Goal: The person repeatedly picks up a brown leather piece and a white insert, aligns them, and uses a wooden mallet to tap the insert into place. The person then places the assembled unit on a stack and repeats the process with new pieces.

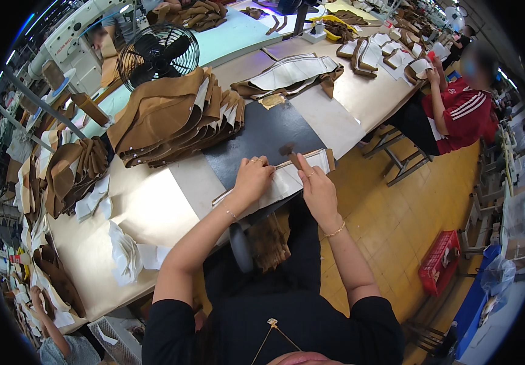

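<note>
A long brown panel with a white backing (285,184) lies along the front edge of the table, on a dark board (256,137). My left hand (254,180) rests on it with the fingers bent and pressed together at its far edge; the fingertips are partly hidden. My right hand (319,191) grips the handle of a small hammer (288,148). The hammer's head, a little blurred, is over the panel's far edge; I cannot tell whether it touches.
Stacked brown panels (165,118) stand left of the board, with a black fan (159,56) behind. More white-backed pieces (293,73) lie beyond. White sheets (125,252) are at the near left. A co-worker in a red shirt (466,115) sits right; a red crate (439,261) is below.
</note>
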